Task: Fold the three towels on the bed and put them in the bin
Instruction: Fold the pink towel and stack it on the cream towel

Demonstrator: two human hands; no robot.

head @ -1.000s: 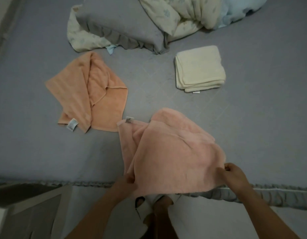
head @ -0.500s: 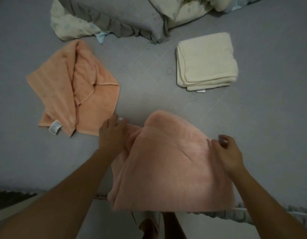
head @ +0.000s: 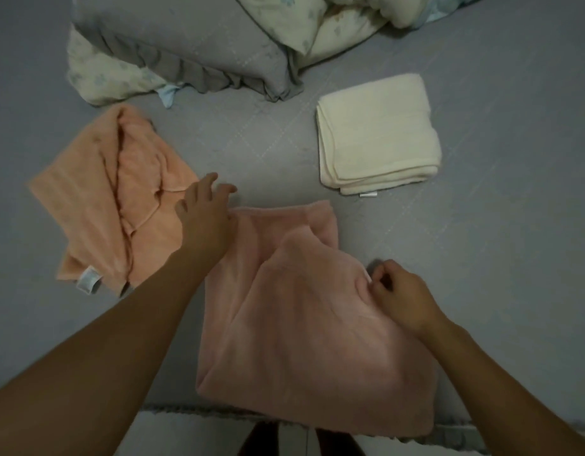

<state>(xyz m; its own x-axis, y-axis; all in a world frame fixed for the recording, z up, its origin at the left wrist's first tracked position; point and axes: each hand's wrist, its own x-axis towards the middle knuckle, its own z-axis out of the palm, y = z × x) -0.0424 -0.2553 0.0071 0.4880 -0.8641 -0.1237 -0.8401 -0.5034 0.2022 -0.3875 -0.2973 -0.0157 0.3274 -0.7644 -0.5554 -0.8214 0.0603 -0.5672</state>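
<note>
A pink towel (head: 304, 327) lies doubled over at the near edge of the grey bed (head: 501, 245), its lower hem hanging past the edge. My left hand (head: 205, 218) rests at the towel's far left corner with fingers spread, holding nothing. My right hand (head: 399, 294) pinches the towel's right edge between thumb and fingers. An orange towel (head: 113, 199) lies crumpled and unfolded to the left, a white tag at its near corner. A cream towel (head: 378, 133), folded into a neat square, sits at the back right. The bin is out of view.
A grey ruffled pillow (head: 192, 44) and a floral quilt (head: 330, 21) are heaped along the back of the bed. The bed's ruffled edge (head: 185, 409) runs along the bottom, with the floor and my feet below it.
The pink towel's near edge was carried away from me and laid over the far half. My left hand let go of its corner and opened; my right hand still grips the right edge.
</note>
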